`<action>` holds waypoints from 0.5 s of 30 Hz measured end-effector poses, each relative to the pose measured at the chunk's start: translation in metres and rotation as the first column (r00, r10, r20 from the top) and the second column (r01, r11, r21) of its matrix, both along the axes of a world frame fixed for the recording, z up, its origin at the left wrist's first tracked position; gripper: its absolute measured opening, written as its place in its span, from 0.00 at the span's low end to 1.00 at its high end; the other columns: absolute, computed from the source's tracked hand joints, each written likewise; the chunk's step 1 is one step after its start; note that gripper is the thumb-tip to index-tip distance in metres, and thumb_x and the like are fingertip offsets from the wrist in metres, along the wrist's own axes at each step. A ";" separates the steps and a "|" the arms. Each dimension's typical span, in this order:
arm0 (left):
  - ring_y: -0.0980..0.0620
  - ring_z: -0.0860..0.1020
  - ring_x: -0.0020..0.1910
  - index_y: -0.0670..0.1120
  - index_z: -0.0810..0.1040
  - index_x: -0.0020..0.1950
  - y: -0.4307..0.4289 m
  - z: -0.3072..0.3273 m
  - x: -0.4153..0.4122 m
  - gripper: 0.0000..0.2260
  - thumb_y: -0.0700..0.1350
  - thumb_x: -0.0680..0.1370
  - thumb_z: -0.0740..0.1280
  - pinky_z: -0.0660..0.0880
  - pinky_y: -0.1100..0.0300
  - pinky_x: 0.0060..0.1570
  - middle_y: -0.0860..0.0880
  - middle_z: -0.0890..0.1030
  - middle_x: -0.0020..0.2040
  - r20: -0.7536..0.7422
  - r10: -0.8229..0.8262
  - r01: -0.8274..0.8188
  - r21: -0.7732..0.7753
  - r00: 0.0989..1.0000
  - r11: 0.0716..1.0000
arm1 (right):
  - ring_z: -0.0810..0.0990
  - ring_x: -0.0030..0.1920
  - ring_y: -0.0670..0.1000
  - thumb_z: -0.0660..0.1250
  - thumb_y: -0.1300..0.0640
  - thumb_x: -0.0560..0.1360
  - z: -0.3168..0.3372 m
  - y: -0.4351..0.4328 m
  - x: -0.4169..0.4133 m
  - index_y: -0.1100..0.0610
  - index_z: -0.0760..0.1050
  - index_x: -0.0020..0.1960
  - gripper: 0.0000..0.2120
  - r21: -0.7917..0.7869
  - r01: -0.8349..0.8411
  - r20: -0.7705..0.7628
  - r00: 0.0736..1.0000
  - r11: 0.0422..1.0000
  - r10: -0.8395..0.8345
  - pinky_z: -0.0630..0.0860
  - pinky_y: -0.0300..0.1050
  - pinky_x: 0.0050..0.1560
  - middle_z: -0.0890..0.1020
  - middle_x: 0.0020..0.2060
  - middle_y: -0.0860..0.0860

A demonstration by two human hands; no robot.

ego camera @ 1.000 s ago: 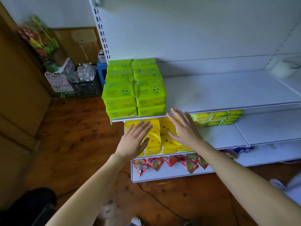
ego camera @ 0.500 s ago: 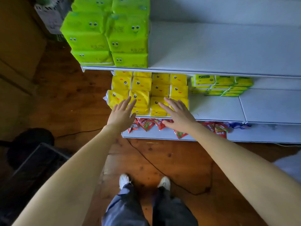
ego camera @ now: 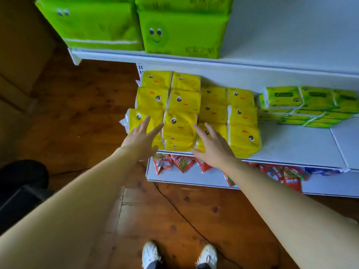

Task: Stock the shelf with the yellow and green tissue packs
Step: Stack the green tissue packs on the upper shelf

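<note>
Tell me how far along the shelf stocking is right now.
Done: green tissue packs are stacked on the upper shelf, and yellow tissue packs fill the left of the middle shelf in rows. In hand: nothing is gripped; the left hand and right hand reach, fingers straight, either side of the front yellow stack, probably to square it up. Left: the middle shelf's right part lies bare.

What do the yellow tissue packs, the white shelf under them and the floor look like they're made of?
The yellow tissue packs look wrapped in soft plastic film, slightly glossy: it creases and bulges. The shelf is probably painted sheet metal, smooth matt white with a thin front edge. The floor is wood boards, brown, with knots, grain and a faint sheen.
</note>
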State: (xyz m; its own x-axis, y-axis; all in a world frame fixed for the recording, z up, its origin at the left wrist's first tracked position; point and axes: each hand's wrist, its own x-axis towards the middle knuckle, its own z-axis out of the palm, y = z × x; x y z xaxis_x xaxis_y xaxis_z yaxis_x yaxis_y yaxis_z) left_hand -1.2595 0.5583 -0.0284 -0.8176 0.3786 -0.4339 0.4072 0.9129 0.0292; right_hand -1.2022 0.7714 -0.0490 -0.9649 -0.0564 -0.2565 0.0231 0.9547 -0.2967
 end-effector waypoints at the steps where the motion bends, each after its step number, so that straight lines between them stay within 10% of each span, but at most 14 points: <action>1: 0.42 0.46 0.77 0.56 0.39 0.76 0.000 -0.008 -0.009 0.34 0.54 0.80 0.60 0.56 0.49 0.72 0.43 0.37 0.77 -0.016 -0.005 0.005 -0.009 1.000 1.000 | 0.54 0.74 0.58 0.63 0.44 0.75 -0.006 -0.003 -0.009 0.47 0.44 0.76 0.38 0.004 0.006 -0.016 1.000 1.000 -0.006 0.58 0.51 0.71 0.48 0.76 0.55; 15: 0.43 0.41 0.77 0.59 0.35 0.75 -0.003 -0.082 -0.049 0.27 0.56 0.82 0.49 0.47 0.41 0.72 0.52 0.38 0.78 -0.067 0.025 -0.026 -0.009 0.997 1.000 | 0.37 0.76 0.54 0.53 0.49 0.81 -0.062 -0.032 -0.068 0.45 0.41 0.76 0.29 0.144 -0.100 -0.017 0.994 0.985 0.103 0.53 0.52 0.73 0.39 0.76 0.50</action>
State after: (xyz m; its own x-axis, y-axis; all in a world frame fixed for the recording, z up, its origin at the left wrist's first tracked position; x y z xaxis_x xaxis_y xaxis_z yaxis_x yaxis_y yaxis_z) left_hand -1.3083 0.5554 -0.1100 -0.8544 0.3527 -0.3816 0.3842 0.9232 -0.0068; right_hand -1.2697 0.7389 -0.1106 -0.9620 -0.1191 -0.2457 -0.0818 0.9842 -0.1570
